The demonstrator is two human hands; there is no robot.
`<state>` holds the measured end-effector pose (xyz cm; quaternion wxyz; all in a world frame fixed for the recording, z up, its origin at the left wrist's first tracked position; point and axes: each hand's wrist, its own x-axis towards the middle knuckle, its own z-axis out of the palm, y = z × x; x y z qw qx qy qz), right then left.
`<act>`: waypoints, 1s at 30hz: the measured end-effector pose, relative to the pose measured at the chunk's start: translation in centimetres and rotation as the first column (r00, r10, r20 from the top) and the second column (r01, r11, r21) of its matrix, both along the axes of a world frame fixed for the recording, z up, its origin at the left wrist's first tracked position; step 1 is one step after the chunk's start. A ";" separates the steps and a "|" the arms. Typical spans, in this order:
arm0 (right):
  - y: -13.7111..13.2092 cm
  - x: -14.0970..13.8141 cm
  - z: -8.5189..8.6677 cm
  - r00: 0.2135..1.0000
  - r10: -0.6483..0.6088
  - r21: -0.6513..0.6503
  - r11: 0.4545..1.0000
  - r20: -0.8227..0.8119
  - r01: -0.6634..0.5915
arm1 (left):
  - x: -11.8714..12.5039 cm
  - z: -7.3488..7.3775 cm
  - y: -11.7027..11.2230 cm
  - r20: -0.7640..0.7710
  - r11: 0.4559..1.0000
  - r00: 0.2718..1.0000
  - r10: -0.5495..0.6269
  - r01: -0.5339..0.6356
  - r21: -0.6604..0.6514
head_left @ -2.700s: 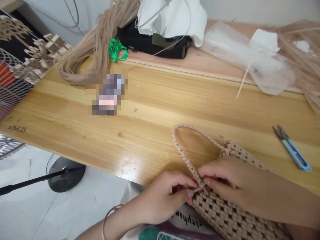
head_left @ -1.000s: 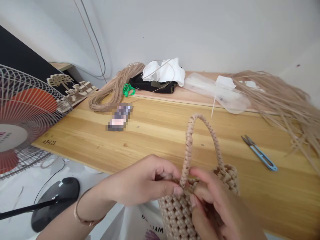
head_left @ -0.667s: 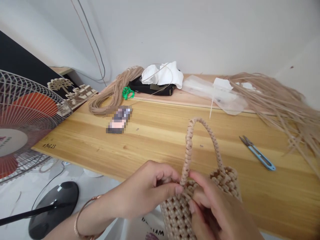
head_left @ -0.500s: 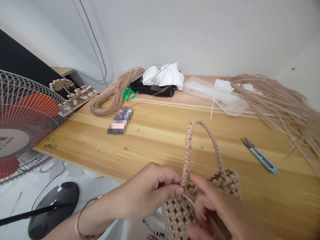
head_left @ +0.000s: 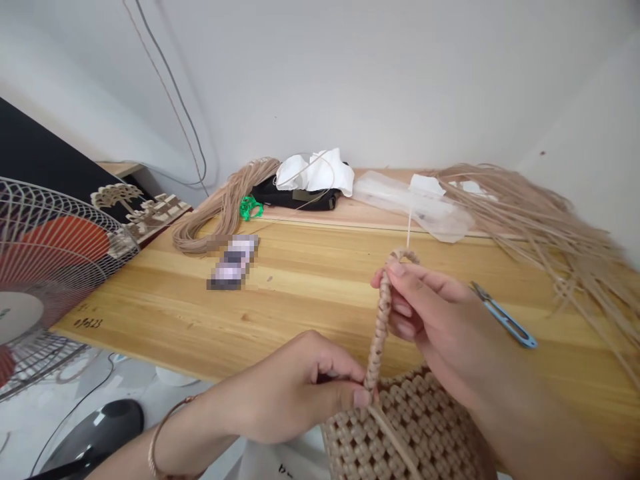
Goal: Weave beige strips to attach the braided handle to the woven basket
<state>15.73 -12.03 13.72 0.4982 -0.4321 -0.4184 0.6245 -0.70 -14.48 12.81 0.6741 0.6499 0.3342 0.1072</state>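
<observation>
A tan woven basket (head_left: 400,427) with an open lattice of knots stands at the near edge of the table. Its braided handle (head_left: 380,327) arches up from the rim. My left hand (head_left: 310,387) pinches the foot of the handle between thumb and fingers, where it meets the rim. Higher up, my right hand (head_left: 430,307) grips the handle near its top. A loose flat strand (head_left: 395,440) trails from the handle's foot down across the basket's side. Behind my right hand and forearm, the far part of the handle and basket is hidden.
Blue thread snips (head_left: 505,317) lie on the wooden table (head_left: 300,293) at the right. A phone (head_left: 234,262) rests left of centre. Tan cord bundles (head_left: 220,207), a black pouch (head_left: 295,197) and plastic bags (head_left: 415,203) line the back. A fan (head_left: 60,267) stands at the left.
My right hand has moved up from beside the rim and loose strand to the top of the handle, closing on it. My left hand keeps its pinch. The whole view has shifted slightly.
</observation>
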 end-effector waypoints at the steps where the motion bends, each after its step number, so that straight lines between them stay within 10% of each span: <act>1: -0.2 0.0 -0.1 0.999 -0.027 0.011 1.000 -0.024 0.028 | -0.1 0.1 0.1 -0.010 1.000 1.000 -0.009 0.009 -0.002; 12: -1.2 -0.2 -1.3 0.988 -0.154 0.031 0.988 -0.010 0.154 | -0.5 -0.1 0.2 -0.115 0.992 0.986 -0.117 0.122 0.034; 15: -1.6 0.6 -1.2 0.961 0.146 -0.012 0.989 0.234 -0.147 | -0.7 -0.4 0.1 -0.095 0.994 0.990 -0.101 0.104 0.032; 19: -2.7 1.6 -1.1 0.706 0.534 -0.182 0.838 0.465 -0.514 | -0.8 -0.5 0.2 -0.057 0.997 0.995 -0.077 0.078 0.013; 30: -3.6 1.0 -1.1 0.703 0.393 -0.121 0.907 0.593 -0.404 | -1.1 -0.2 0.3 -0.093 0.982 0.984 -0.151 0.160 0.096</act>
